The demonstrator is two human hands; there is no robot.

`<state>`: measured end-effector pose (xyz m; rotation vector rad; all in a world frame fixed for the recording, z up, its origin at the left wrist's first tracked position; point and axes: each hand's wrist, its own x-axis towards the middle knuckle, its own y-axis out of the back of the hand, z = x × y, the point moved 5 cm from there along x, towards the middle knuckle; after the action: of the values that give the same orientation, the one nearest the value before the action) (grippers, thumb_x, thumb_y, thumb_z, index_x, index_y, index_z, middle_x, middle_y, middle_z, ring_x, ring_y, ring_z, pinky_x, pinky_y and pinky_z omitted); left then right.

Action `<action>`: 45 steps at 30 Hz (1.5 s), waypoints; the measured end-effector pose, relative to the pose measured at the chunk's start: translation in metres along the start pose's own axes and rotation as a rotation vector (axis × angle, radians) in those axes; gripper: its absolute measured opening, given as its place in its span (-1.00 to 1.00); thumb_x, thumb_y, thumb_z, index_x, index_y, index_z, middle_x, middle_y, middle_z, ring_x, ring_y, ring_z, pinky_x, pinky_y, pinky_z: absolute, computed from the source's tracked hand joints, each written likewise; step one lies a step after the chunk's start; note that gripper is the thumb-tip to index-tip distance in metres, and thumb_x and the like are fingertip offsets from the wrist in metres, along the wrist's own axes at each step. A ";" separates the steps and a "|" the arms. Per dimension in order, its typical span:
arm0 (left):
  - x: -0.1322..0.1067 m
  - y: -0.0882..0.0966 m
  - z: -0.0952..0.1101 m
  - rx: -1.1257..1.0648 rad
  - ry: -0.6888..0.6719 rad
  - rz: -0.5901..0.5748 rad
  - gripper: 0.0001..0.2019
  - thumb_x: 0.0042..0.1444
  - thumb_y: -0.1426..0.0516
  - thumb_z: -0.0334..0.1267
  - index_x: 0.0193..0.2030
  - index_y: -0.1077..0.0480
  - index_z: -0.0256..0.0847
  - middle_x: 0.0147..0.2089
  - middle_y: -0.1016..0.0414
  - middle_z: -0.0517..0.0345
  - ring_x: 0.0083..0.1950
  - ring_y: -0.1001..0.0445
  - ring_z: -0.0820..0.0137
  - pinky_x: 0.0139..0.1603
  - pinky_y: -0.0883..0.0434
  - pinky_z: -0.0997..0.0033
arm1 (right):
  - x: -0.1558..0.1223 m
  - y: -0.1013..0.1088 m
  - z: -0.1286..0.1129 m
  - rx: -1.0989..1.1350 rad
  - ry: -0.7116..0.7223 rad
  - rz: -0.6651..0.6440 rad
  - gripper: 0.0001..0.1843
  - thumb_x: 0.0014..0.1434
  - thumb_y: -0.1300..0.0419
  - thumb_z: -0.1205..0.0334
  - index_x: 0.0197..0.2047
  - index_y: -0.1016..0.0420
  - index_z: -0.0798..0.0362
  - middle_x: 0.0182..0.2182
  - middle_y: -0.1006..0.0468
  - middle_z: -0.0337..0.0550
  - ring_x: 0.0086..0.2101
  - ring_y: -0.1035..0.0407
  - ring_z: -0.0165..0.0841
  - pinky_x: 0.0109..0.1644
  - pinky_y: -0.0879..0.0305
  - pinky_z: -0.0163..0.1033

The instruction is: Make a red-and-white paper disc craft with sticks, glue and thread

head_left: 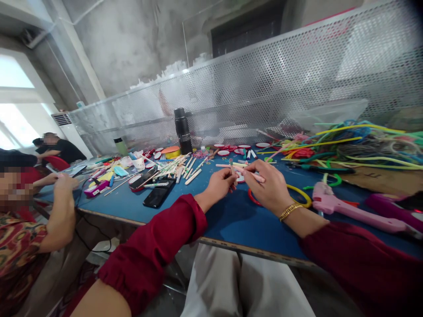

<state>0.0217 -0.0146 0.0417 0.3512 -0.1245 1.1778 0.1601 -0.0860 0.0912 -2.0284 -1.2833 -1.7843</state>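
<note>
Over the blue table, my left hand (218, 188) pinches a small, thin strip (231, 167) upright between thumb and fingertips. What the strip is made of I cannot tell. Close beside it, my right hand (270, 184) has its fingers closed around a pale pink stick (256, 177) that points toward my left fingertips. A white disc with a red rim (240, 179) lies partly hidden behind the hands. Yellow and red rings (300, 190) rest beneath my right wrist. To the right lies a pink hot glue gun (333, 203).
Paper-like sticks (188, 169), a black phone (159, 193) and a black bottle (183, 131) are left of my hands. Colourful pipe-like strands (366, 141) pile up at right. A perforated metal screen (251, 88) backs the table (211, 224). A co-worker's hand (64, 182) is at far left.
</note>
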 end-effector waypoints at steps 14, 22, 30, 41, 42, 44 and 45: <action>0.001 0.001 -0.002 -0.015 -0.015 -0.001 -0.84 0.21 -0.14 -0.22 -0.35 -0.32 -0.22 -0.51 -0.36 0.29 -0.56 -0.31 0.54 -0.50 -0.25 0.50 | 0.001 0.000 -0.003 -0.004 0.009 -0.019 -0.83 0.29 -0.13 0.14 -0.34 -0.40 -0.04 -0.39 -0.59 -0.12 -0.34 -0.45 -0.20 -0.23 -0.25 -0.14; 0.002 0.001 -0.002 -0.013 -0.029 0.001 -0.84 0.22 -0.14 -0.19 -0.31 -0.33 -0.22 -0.50 -0.37 0.29 -0.55 -0.32 0.54 -0.50 -0.25 0.51 | -0.002 -0.002 0.005 -0.048 0.004 0.008 -0.87 0.29 -0.14 0.17 -0.32 -0.38 -0.04 -0.39 -0.58 -0.13 -0.33 -0.43 -0.19 -0.21 -0.24 -0.13; 0.000 0.000 0.002 -0.020 -0.005 0.005 -0.83 0.22 -0.13 -0.22 -0.35 -0.31 -0.22 -0.53 -0.36 0.29 -0.57 -0.30 0.55 -0.49 -0.25 0.52 | -0.001 -0.002 0.005 -0.045 0.005 0.006 -0.88 0.29 -0.14 0.17 -0.30 -0.39 -0.05 -0.38 -0.58 -0.14 -0.32 -0.44 -0.20 -0.20 -0.24 -0.14; 0.002 0.001 -0.003 -0.028 -0.014 0.001 -0.82 0.21 -0.15 -0.17 -0.33 -0.32 -0.22 -0.52 -0.37 0.29 -0.56 -0.31 0.55 -0.50 -0.25 0.52 | 0.000 -0.001 0.002 -0.031 -0.011 -0.013 -0.86 0.28 -0.14 0.16 -0.33 -0.38 -0.04 -0.39 -0.58 -0.13 -0.33 -0.44 -0.19 -0.22 -0.24 -0.13; 0.002 0.001 -0.003 -0.027 -0.018 0.000 -0.82 0.21 -0.15 -0.17 -0.33 -0.32 -0.22 -0.52 -0.37 0.29 -0.56 -0.31 0.54 -0.50 -0.25 0.52 | 0.000 -0.001 0.001 -0.027 -0.009 -0.014 -0.85 0.28 -0.14 0.16 -0.34 -0.38 -0.04 -0.40 -0.58 -0.13 -0.33 -0.44 -0.20 -0.22 -0.24 -0.13; 0.002 0.002 -0.004 -0.024 -0.022 -0.003 -0.82 0.21 -0.14 -0.16 -0.33 -0.33 -0.22 -0.52 -0.37 0.29 -0.56 -0.31 0.54 -0.50 -0.25 0.51 | 0.000 -0.001 -0.001 -0.015 -0.006 -0.017 -0.85 0.28 -0.14 0.16 -0.35 -0.38 -0.04 -0.39 -0.59 -0.13 -0.33 -0.44 -0.20 -0.21 -0.24 -0.13; 0.002 0.001 -0.004 -0.021 -0.020 -0.006 -0.82 0.22 -0.14 -0.16 -0.33 -0.33 -0.22 -0.52 -0.37 0.29 -0.56 -0.31 0.54 -0.50 -0.25 0.51 | 0.000 0.000 -0.002 -0.010 -0.006 -0.019 -0.84 0.28 -0.14 0.15 -0.35 -0.38 -0.05 -0.39 -0.59 -0.13 -0.33 -0.45 -0.20 -0.21 -0.24 -0.13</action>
<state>0.0208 -0.0108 0.0385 0.3453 -0.1533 1.1666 0.1585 -0.0868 0.0916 -2.0345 -1.3026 -1.7979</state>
